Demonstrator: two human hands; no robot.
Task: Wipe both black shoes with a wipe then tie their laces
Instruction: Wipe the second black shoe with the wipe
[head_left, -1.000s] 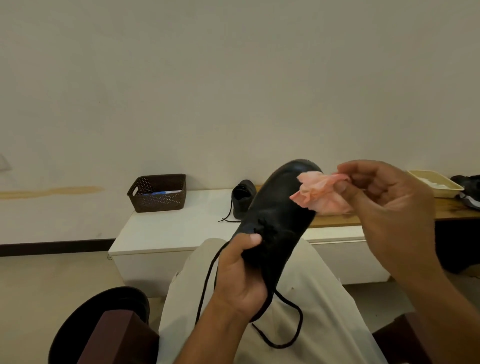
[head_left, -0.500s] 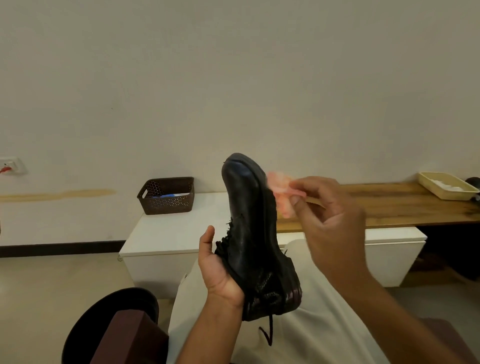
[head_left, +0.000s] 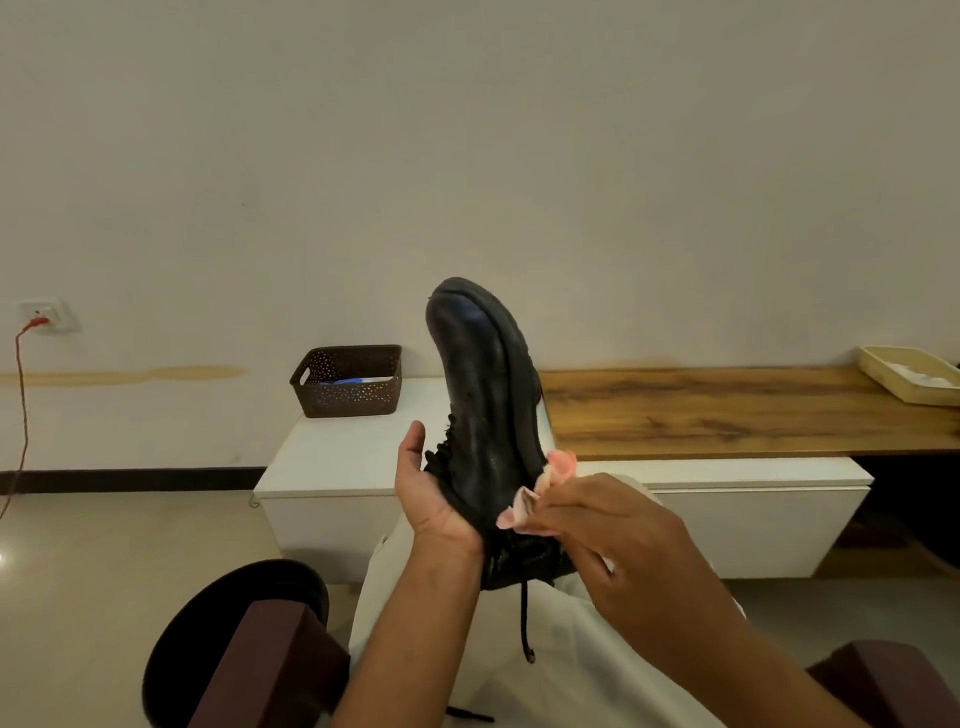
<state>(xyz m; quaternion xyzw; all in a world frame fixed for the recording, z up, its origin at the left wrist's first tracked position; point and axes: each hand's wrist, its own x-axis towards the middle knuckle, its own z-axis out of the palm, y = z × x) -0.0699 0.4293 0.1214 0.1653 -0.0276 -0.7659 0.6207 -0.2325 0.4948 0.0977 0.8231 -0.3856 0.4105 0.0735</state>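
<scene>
- Plenty of open air above the lap and ahead of the white cabinet (head_left: 332, 457); wooden bench (head_left: 727, 410) and brown basket (head_left: 348, 382) well clear of any swing.
- Black shoe (head_left: 483, 410) held toe-up over the lap, cradled at the lace side by the left hand (head_left: 426, 499); likely stiff-soled, moderately light, upper slick when damp, so best gripped near the heel.
- Pink wipe (head_left: 540, 499), soft and crumpled, pinched in the right hand (head_left: 613, 540) against the shoe's side.
- Loose lace (head_left: 524, 618) dangling, liable to snag.
</scene>
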